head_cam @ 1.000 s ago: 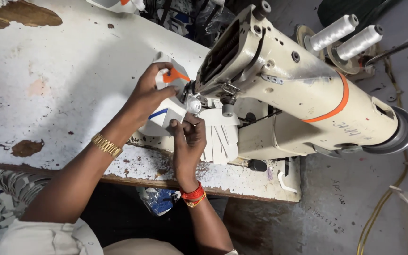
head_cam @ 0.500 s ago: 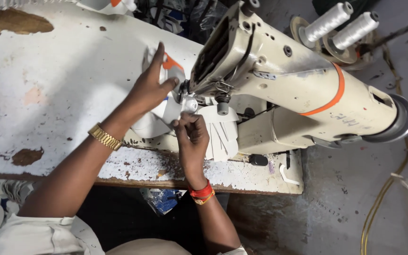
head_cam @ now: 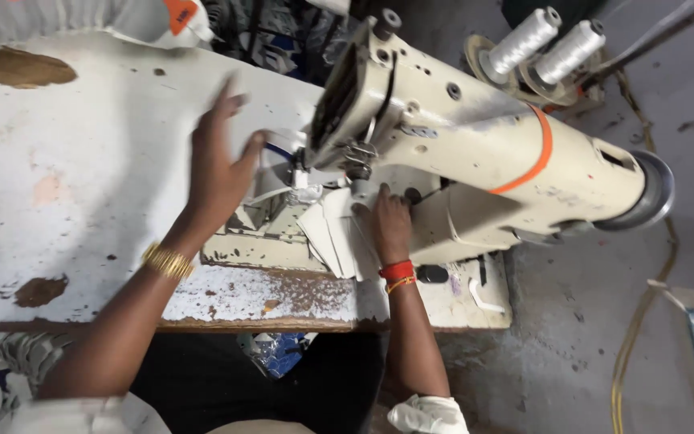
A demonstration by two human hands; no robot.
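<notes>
Our left hand (head_cam: 218,165) has lifted open off the white fabric (head_cam: 335,233); right hand (head_cam: 391,225) presses it flat beside the sewing machine (head_cam: 475,153), stitching unfinished.

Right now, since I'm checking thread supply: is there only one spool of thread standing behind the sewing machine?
No, two white thread spools stand side by side behind the cream sewing machine.

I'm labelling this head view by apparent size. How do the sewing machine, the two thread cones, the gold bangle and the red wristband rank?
1. sewing machine, by far
2. thread cones and, which look alike
3. gold bangle
4. red wristband, close to the bangle, so that order is unsure
</notes>
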